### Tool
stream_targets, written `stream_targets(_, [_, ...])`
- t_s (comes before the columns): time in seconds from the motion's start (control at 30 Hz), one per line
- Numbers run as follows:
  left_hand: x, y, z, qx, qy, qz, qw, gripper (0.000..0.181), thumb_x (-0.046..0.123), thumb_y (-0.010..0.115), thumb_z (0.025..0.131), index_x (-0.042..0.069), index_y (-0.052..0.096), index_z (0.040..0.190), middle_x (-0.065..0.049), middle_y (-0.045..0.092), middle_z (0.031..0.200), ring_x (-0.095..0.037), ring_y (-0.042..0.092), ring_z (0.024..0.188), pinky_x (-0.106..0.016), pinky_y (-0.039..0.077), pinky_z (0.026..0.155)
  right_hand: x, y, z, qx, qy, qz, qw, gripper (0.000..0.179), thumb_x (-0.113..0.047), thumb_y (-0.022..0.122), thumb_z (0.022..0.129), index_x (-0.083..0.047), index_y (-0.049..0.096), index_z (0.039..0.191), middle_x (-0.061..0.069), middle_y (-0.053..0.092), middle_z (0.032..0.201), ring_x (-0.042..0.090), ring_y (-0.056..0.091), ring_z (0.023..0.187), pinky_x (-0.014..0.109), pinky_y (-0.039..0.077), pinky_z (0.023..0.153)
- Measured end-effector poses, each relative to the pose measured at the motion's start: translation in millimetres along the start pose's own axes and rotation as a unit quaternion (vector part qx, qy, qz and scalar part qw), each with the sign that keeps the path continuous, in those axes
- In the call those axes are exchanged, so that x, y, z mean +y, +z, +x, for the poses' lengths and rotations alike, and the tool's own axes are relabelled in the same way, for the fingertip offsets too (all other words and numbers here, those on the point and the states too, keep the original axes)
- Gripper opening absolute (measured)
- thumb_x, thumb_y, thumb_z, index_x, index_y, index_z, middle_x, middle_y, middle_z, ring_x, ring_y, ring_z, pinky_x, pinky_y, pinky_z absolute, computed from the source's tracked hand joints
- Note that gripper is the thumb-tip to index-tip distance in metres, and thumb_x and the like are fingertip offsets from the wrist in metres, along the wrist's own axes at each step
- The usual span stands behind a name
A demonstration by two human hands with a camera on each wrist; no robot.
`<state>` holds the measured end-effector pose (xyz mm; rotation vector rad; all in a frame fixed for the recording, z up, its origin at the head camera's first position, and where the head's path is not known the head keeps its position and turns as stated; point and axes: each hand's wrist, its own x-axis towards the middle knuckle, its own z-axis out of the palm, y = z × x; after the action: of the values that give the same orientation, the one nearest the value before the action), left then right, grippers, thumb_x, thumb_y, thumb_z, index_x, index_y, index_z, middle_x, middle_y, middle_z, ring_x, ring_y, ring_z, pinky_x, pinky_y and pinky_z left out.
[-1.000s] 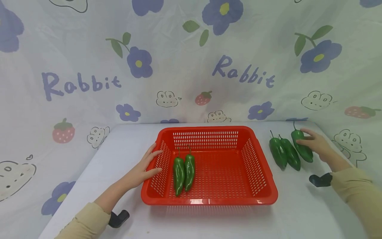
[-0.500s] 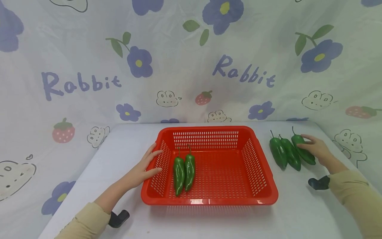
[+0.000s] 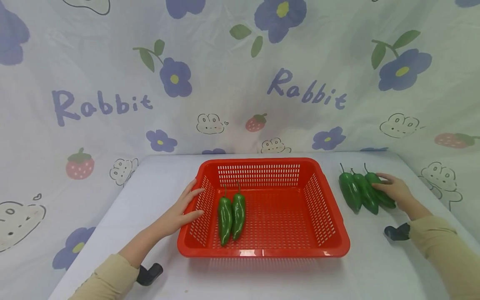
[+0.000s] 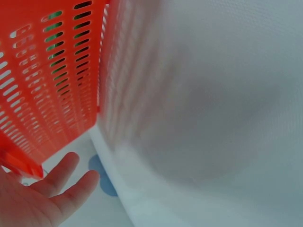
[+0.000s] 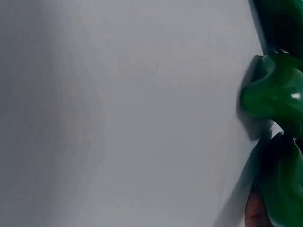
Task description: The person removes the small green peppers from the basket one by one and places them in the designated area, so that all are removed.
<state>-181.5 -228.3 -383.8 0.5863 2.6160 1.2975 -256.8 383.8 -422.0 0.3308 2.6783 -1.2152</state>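
My left hand (image 3: 183, 208) rests on the left rim of a red plastic basket (image 3: 262, 252), its fingers spread and fairly straight. In the left wrist view, two fingers (image 4: 78, 191) extend past the basket's slotted wall. Two glossy green chili peppers (image 3: 225, 218) lie side by side inside, toward the left. On the table to the right, my right hand (image 3: 398, 192) grips the rightmost of three green peppers, thumb across its top; this pepper (image 3: 382, 198) lies close against the middle pepper (image 3: 365, 193). A fingertip (image 5: 254, 210) shows beside it in the right wrist view.
The leftmost pepper (image 3: 350, 192) of the row lies between the basket's right side and the middle one. A white cloth covers the table (image 3: 157, 179). Behind it hangs a printed curtain (image 3: 232, 96) with flowers and rabbits. Black wrist mounts (image 3: 396, 232) stick out by the sleeves.
My right hand has slid the rightmost pepper leftward and slightly toward me, bringing it up beside the other two. My left hand and the basket have stayed in place.
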Motion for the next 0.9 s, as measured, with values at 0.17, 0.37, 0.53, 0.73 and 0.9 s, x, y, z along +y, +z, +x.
stream_targets(0.17, [1.0,0.0,-0.4,0.0,-0.003,-0.006,1.0,0.064,0.026,0.058,0.086,0.009,0.028,0.14,-0.01,-0.005,0.153,-0.045,0.028,0.127,-0.036,0.055,0.075,-1.3,2.3,-0.2,0.012,0.014,0.0,0.9998,0.08,-0.045,0.046,0.09,0.004,0.01,0.142,0.041,0.013,0.138,0.058,0.018,0.125,0.064,0.026,0.099])
stream_targets(0.37, [1.9,-0.2,-0.3,-0.002,-0.006,-0.007,1.0,0.063,0.026,0.057,0.087,0.01,0.028,0.141,-0.01,-0.006,0.153,-0.045,0.027,0.127,-0.037,0.055,0.075,-2.8,3.3,-2.0,0.014,0.026,0.003,0.9996,0.082,-0.046,0.045,0.09,0.005,0.008,0.142,0.041,0.012,0.138,0.057,0.017,0.125,0.063,0.025,0.1])
stream_targets(0.53, [1.6,-0.4,-0.3,-0.002,-0.005,-0.007,1.0,0.064,0.026,0.058,0.086,0.01,0.028,0.14,-0.01,-0.005,0.153,-0.044,0.027,0.128,-0.037,0.055,0.075,-3.0,2.8,-3.3,0.011,0.022,0.011,0.9996,0.087,-0.049,0.046,0.089,0.007,0.006,0.142,0.041,0.011,0.138,0.057,0.018,0.125,0.062,0.026,0.1])
stream_targets(0.73, [1.8,-0.4,-0.1,-0.001,-0.005,-0.004,1.0,0.065,0.027,0.058,0.086,0.01,0.028,0.141,-0.01,-0.005,0.153,-0.044,0.029,0.127,-0.037,0.055,0.075,-1.2,3.0,-1.4,0.012,0.037,0.008,0.9992,0.094,-0.057,0.046,0.085,0.006,0.006,0.142,0.04,0.01,0.139,0.056,0.015,0.126,0.063,0.024,0.101])
stream_targets(0.9, [1.7,-0.5,-0.1,0.0,-0.004,-0.004,1.0,0.064,0.027,0.058,0.086,0.01,0.028,0.141,-0.01,-0.005,0.153,-0.044,0.03,0.126,-0.037,0.055,0.075,-0.8,1.3,-1.7,0.008,0.039,-0.003,0.9992,0.092,-0.056,0.044,0.087,0.008,0.007,0.141,0.04,0.008,0.139,0.056,0.014,0.126,0.064,0.024,0.1])
